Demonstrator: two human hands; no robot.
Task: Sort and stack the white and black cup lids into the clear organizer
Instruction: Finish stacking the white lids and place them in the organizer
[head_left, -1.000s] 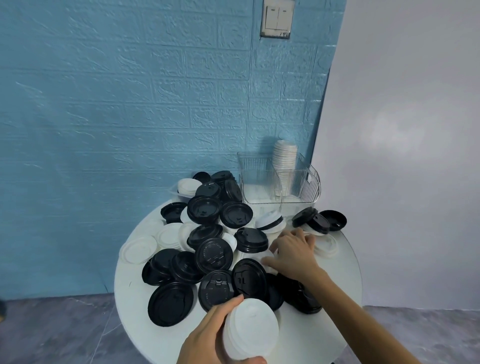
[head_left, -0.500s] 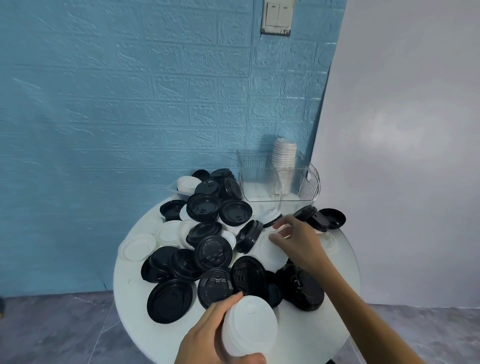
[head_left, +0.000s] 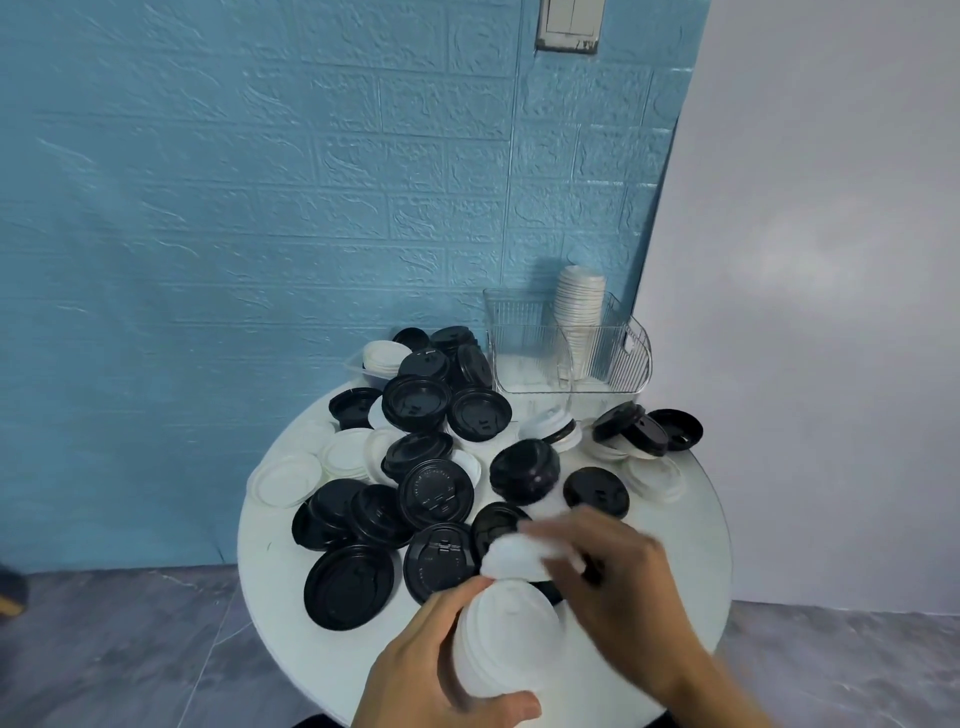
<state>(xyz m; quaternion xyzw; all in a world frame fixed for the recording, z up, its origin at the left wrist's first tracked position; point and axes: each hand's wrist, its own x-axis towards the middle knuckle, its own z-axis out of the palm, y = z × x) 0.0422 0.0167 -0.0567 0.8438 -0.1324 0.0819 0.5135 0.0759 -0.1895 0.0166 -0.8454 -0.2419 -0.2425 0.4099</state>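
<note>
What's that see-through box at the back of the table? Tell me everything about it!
The clear organizer looks like ribbed see-through plastic, with dividers making upright compartments and a rounded handle piece on its right end. It stands upright at the far edge of the round white table, close to the blue wall. A tall stack of white lids sits in one right-hand compartment, poking above the rim; the left part looks empty. No hand touches it.

Loose lids (head_left: 435, 491) clog the table (head_left: 691, 540) from the left edge to the middle, and the organizer (head_left: 566, 358) blocks the back edge. Only bare strip I've got is the right edge.
</note>
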